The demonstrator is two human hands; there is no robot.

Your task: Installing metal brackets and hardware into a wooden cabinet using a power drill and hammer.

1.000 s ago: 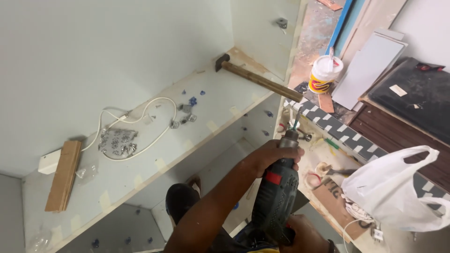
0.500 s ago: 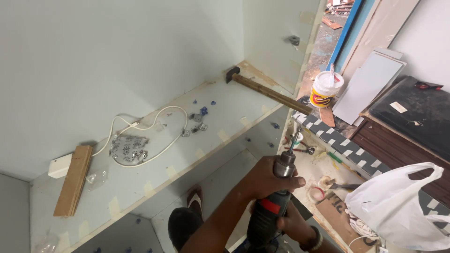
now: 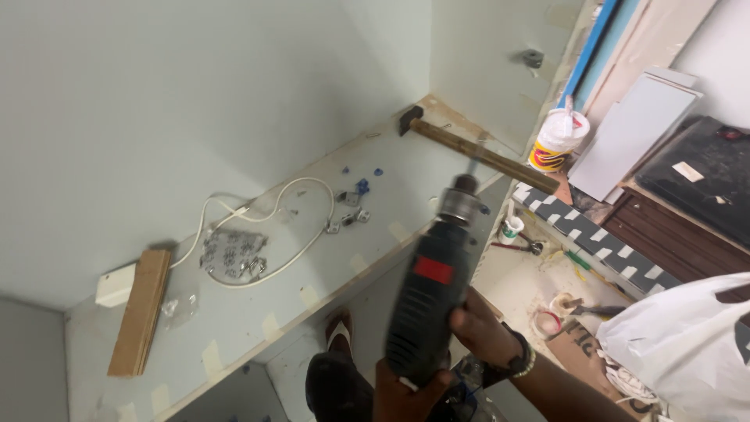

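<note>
We now hold the dark electric drill higher and more upright than a moment ago, its bit lifted toward the far hammer and clear of the lower edge where it sat. Our left hand cups the grip's base, fingers wrapped around it; our right hand presses its fingers against the body's right side. Beyond lies the pale shelf with white cable, wood block and blue plugs; right, a glue tub and white bag on the cluttered floor.

The drill has a matt dark plastic body and a dull metal tip. The hammer handle and the block are bare wood. The shelf looks smooth and painted.
</note>
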